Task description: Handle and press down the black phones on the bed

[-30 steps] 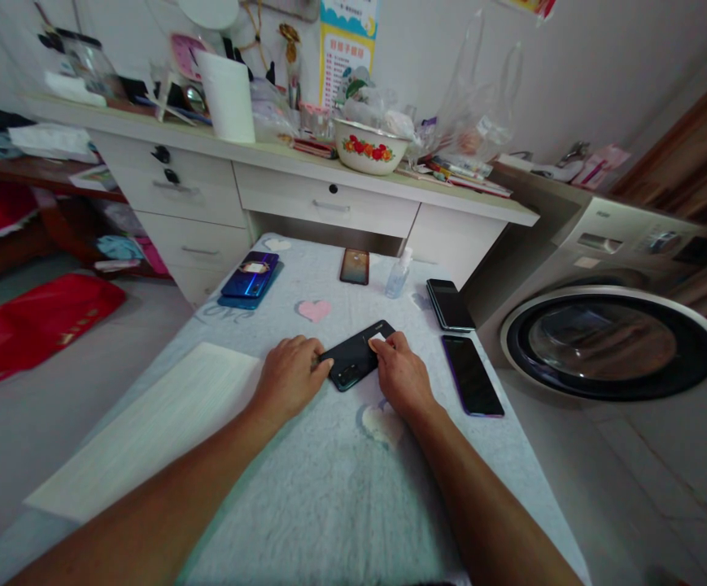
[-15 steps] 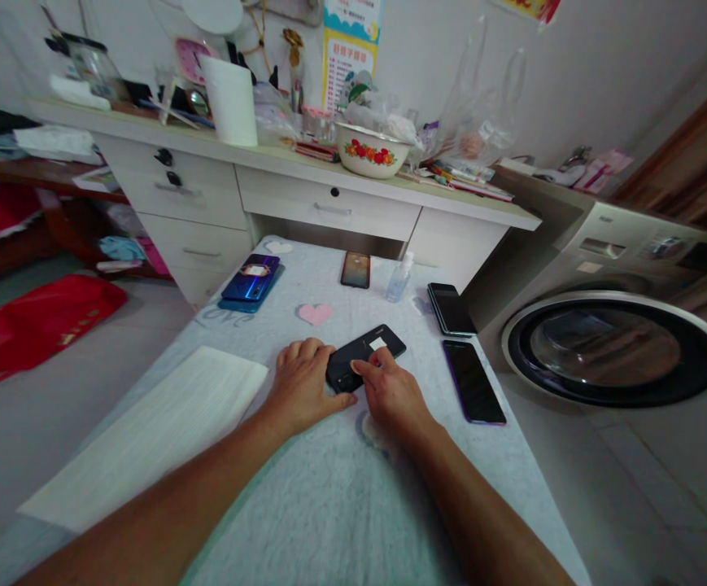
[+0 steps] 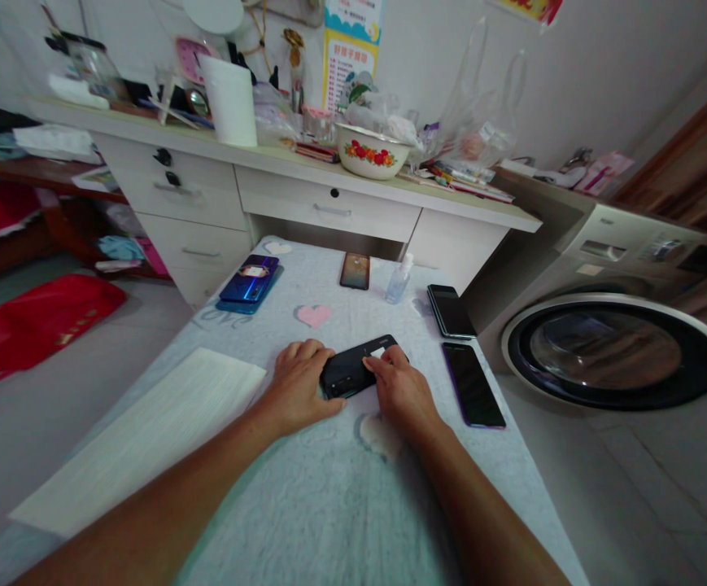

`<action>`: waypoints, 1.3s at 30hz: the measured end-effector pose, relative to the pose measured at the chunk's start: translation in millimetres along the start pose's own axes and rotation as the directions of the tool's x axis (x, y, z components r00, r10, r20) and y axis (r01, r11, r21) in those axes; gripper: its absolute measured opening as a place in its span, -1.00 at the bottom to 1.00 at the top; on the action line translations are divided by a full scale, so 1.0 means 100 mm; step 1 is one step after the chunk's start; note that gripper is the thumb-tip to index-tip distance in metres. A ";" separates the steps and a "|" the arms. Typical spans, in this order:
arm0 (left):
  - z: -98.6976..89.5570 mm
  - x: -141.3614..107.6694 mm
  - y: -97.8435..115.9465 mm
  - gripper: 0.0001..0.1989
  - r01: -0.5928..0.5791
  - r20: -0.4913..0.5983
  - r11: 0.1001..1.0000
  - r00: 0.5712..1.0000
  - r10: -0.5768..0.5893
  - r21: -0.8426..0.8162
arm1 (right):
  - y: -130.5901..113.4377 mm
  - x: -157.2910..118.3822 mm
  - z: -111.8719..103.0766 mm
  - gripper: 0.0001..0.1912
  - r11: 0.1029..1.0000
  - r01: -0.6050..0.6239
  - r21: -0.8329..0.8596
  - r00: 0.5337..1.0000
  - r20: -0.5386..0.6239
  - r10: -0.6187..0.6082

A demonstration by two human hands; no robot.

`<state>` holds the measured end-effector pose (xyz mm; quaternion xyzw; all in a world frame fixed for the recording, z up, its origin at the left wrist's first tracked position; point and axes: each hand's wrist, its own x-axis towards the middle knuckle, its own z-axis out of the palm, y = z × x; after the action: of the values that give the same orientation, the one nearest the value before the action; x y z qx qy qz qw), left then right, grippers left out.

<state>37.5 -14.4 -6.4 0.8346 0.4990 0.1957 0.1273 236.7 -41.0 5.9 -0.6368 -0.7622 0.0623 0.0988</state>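
A black smartphone [image 3: 348,370] lies slantwise on the cloth-covered table, back up, its camera strip toward the lower left. On its back is a small white sticker [image 3: 378,352]. My left hand [image 3: 301,382] holds the phone's left end, fingers at the upper corner and thumb along the lower edge. My right hand [image 3: 403,391] is at the other end, its thumb and fingertips drawn together in a pinch beside the sticker. Whatever those fingertips hold, if anything, is hidden.
Around them are a blue phone [image 3: 249,281] on another, a brown-backed phone [image 3: 355,271], a clear spray bottle [image 3: 398,281], stacked phones [image 3: 451,311] and a purple-edged phone [image 3: 473,387]. Folded white paper towel [image 3: 146,439] lies left. A washing machine [image 3: 597,244] stands right.
The black phone has turned slightly and its left end has shifted a little left. My right hand has slid a bit right and down along it, its thumb now nearer the sticker.
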 end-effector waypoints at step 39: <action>-0.06 -0.02 -0.06 -0.36 -0.055 0.121 0.993 0.990 0.067 -0.101 | 0.00 -0.07 -0.07 -0.62 0.999 -0.001 -0.035 0.999 0.038 0.002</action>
<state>29.1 -12.9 -4.5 0.8528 0.4542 0.1713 0.1926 239.5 -47.9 12.6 -0.6378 -0.7643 0.0610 0.0729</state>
